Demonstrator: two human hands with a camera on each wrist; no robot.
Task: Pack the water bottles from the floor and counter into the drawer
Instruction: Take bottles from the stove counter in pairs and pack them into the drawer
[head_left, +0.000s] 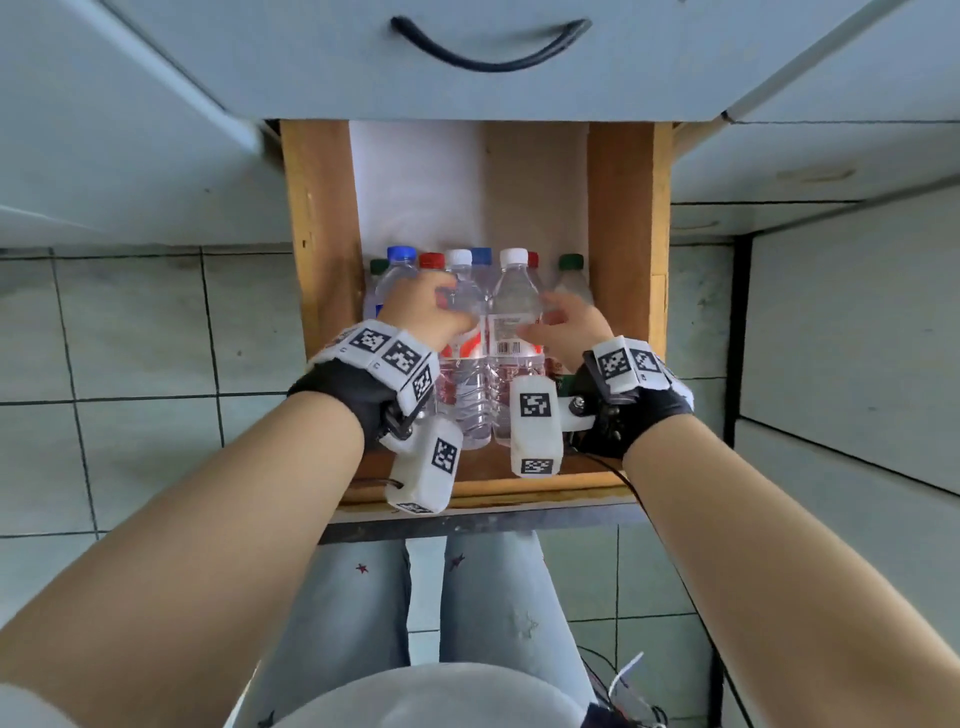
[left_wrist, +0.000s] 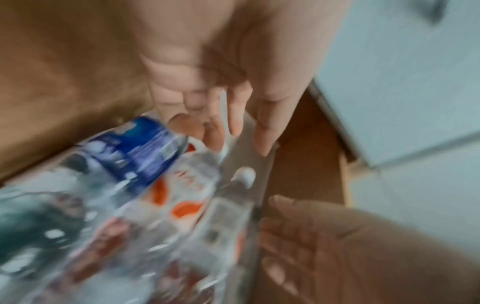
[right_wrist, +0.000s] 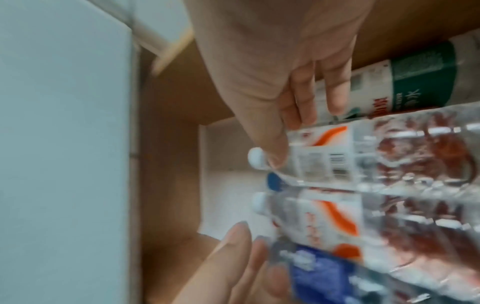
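Observation:
Several water bottles stand packed in the open wooden drawer (head_left: 626, 234). At the front are two white-capped bottles with orange labels, one on the left (head_left: 470, 400) and one on the right (head_left: 514, 296). My left hand (head_left: 431, 306) lies with straight fingers (left_wrist: 233, 123) against the left one and the blue-labelled bottle (right_wrist: 324, 273) beside it. My right hand (head_left: 561, 322) touches the right one, thumb (right_wrist: 275, 148) on its shoulder. Its straight fingers reach between that bottle and the green-labelled bottle (right_wrist: 420, 80). Both wrist views are blurred.
Behind the front pair stand bottles with blue (head_left: 401, 255), red and green (head_left: 571, 261) caps. The back half of the drawer floor (head_left: 467, 182) is bare. A pale drawer front with a black handle (head_left: 488, 49) overhangs above. Tiled floor (head_left: 130, 338) lies on both sides.

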